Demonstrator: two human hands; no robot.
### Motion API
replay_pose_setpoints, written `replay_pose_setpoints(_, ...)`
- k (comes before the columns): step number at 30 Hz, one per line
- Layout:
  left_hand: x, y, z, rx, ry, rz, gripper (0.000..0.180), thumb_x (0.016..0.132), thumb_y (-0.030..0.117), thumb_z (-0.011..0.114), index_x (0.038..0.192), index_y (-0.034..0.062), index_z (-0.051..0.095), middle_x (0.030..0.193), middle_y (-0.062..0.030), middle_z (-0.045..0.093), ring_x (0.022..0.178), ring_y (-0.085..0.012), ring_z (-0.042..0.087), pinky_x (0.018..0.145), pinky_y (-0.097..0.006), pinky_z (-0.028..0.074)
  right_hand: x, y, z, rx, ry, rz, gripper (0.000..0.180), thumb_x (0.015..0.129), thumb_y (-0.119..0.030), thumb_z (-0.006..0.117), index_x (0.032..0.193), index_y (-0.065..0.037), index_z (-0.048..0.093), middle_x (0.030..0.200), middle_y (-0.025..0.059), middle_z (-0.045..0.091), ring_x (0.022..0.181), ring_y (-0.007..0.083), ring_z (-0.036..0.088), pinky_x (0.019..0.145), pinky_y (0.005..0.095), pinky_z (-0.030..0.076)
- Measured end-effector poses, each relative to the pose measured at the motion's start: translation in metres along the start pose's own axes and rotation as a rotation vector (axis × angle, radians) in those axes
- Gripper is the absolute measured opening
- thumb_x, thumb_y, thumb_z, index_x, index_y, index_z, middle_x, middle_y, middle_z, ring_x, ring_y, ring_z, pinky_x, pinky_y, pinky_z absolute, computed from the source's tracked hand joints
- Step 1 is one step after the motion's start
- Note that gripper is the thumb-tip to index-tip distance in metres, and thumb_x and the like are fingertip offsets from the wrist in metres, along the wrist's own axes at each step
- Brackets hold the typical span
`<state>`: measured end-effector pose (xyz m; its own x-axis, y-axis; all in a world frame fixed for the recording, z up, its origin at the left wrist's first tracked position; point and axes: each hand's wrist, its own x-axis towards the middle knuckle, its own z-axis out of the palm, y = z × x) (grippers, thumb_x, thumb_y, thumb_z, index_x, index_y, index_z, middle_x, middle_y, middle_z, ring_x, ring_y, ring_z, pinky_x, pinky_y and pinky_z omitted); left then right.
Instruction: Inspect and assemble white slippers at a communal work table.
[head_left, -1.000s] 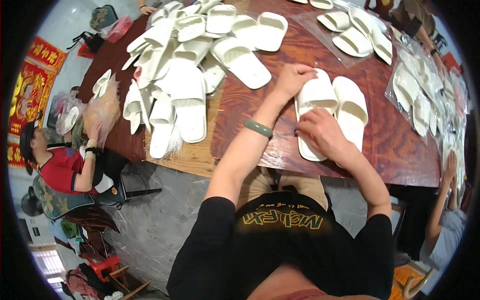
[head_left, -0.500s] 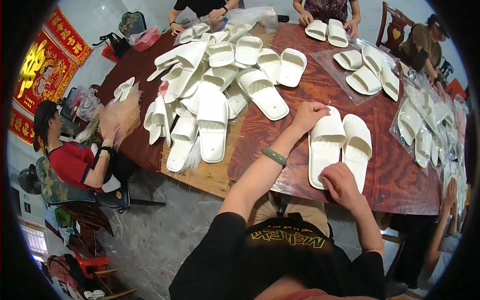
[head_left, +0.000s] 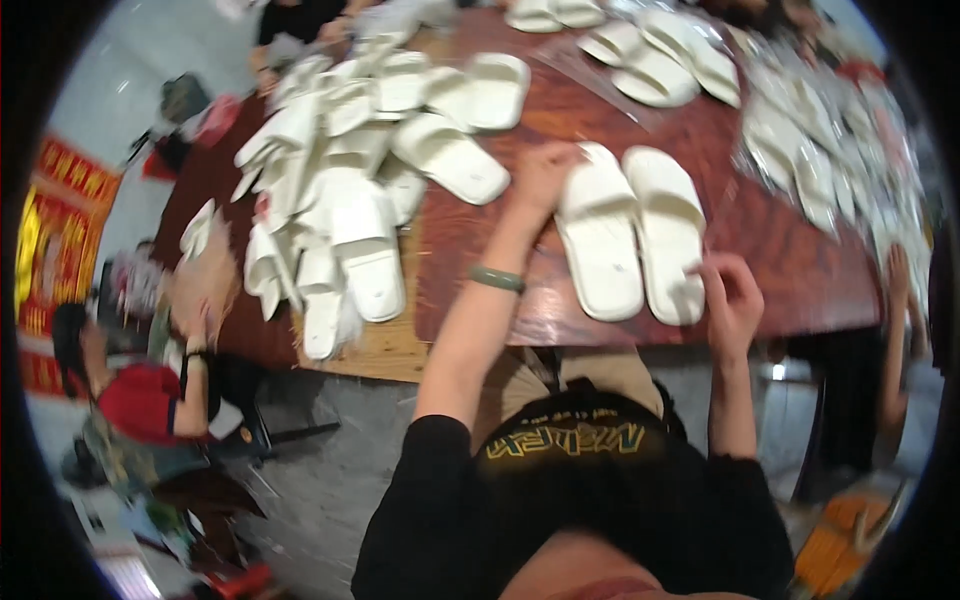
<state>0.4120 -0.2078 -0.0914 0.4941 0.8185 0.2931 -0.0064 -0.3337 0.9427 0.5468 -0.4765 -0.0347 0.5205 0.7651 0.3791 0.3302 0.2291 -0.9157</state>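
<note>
Two white slippers lie side by side on the reddish-brown table in front of me, toes away from me: a left slipper point(head_left: 606, 262) and a right slipper point(head_left: 672, 270). My left hand point(head_left: 546, 176), with a green bangle at its wrist, has its fingers closed at the far outer edge of the left slipper. By the near outer edge of the right slipper is my right hand point(head_left: 735, 298), its fingers curled and thumb and forefinger brought together. Blur hides whatever may be between those fingertips.
A large heap of white slippers point(head_left: 352, 215) covers the table to my left. Slippers on clear plastic point(head_left: 655, 75) lie at the far right, with bagged slippers point(head_left: 800, 140) beyond my right hand. A person in red point(head_left: 150, 398) sits at the left; others work around the table.
The slipper pair now stands straighter and slightly apart. My right hand has moved from the left slipper's heel to the right slipper's outer side; my left stays near the toe. The view has shifted.
</note>
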Motion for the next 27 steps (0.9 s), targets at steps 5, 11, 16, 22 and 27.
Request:
replay_pose_setpoints(5,0.002,0.001,-0.001,-0.132,-0.01,-0.049,0.016,0.086,0.008,0.06,0.095,-0.0021,0.068,0.087,-0.005,0.068,0.078,-0.0088,0.061,0.072,-0.022,0.048,0.007,0.026,-0.006,0.146,0.031,0.134,0.003,0.085,-0.002,0.061,0.085,0.001,0.06,0.091,0.0022,0.062,0.077,0.0071,0.056,0.069,0.0199,0.045)
replay_pose_setpoints(11,0.005,0.012,0.013,-0.027,-0.037,0.012,0.018,0.089,0.01,0.055,0.095,-0.0027,0.065,0.089,-0.0057,0.067,0.081,-0.0097,0.06,0.075,-0.022,0.046,0.004,0.039,-0.024,-0.293,-0.104,-0.019,0.01,0.073,-0.012,0.068,0.076,-0.004,0.061,0.105,0.0098,0.058,0.097,0.0225,0.053,0.079,0.0319,0.042)
replay_pose_setpoints(16,0.028,0.036,0.026,0.055,-0.191,-0.039,0.018,0.09,0.011,0.052,0.095,-0.0028,0.063,0.087,-0.0064,0.067,0.077,-0.0103,0.06,0.07,-0.023,0.047,0.018,0.049,-0.027,-0.542,-0.166,-0.114,0.011,0.071,-0.017,0.066,0.07,-0.006,0.061,0.108,0.0107,0.056,0.108,0.0289,0.047,0.093,0.0408,0.034)
replay_pose_setpoints(22,0.06,0.034,0.062,0.062,-0.359,-0.061,0.02,0.086,0.015,0.057,0.091,-0.0023,0.064,0.07,-0.0008,0.059,0.063,-0.0065,0.05,0.056,-0.022,0.04,0.056,0.063,-0.015,-0.783,-0.091,-0.407,0.01,0.068,-0.014,0.068,0.07,-0.007,0.061,0.107,0.0097,0.053,0.11,0.0298,0.045,0.094,0.0426,0.031)
replay_pose_setpoints(27,0.077,0.024,0.075,0.206,-0.541,-0.167,0.024,0.077,0.022,0.064,0.086,-0.0009,0.067,0.073,-0.0017,0.062,0.064,-0.0077,0.053,0.057,-0.022,0.041,0.079,0.064,-0.004,-0.859,-0.014,-0.508,0.009,0.07,-0.013,0.067,0.073,-0.005,0.062,0.114,0.0132,0.05,0.117,0.0356,0.038,0.097,0.0475,0.029)
